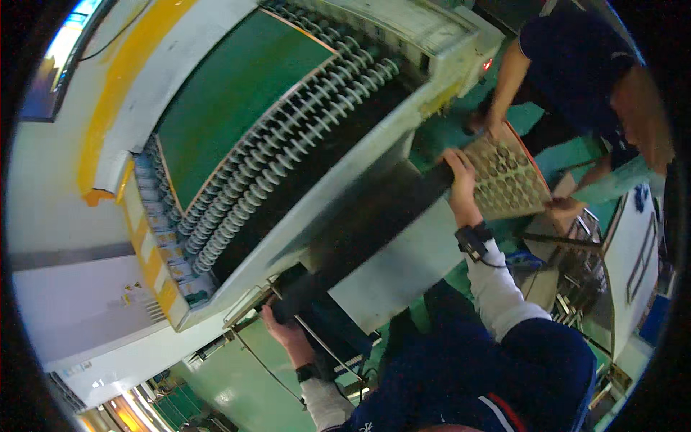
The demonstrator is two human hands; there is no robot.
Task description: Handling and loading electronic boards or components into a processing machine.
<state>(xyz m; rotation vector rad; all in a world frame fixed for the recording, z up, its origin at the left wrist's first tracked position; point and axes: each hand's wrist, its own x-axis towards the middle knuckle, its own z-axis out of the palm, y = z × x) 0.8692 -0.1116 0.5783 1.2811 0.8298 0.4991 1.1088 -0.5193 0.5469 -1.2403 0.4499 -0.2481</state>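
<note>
- Black, long flat panel [374,223] lies along the front edge of a pale grey conveyor machine [403,108]; both of the wearer's hands are on it, one at each end.
- Left hand [282,327] is at the panel's lower end, fingers curled around the dark edge in a closed grip; a dark wrist strap and a white sleeve sit below it.
- Right hand [461,176] is at the upper end, fingers [455,160] spread flat over the place where the black panel meets a tan perforated board [507,180]. Whether it grips or only presses I cannot tell.
- Tan board, full of round holes, tilts off the machine's corner towards a second person.
- Second person in a dark blue top [576,65] has one hand [494,128] on the board's far edge and another hand [563,207] at its near corner.
- Rows of white ribbed rollers [288,151] run across the machine top beside a large green sheet [237,93].
- Green floor [446,129] shows beyond the machine; a metal wire rack [576,281] stands to the right.
</note>
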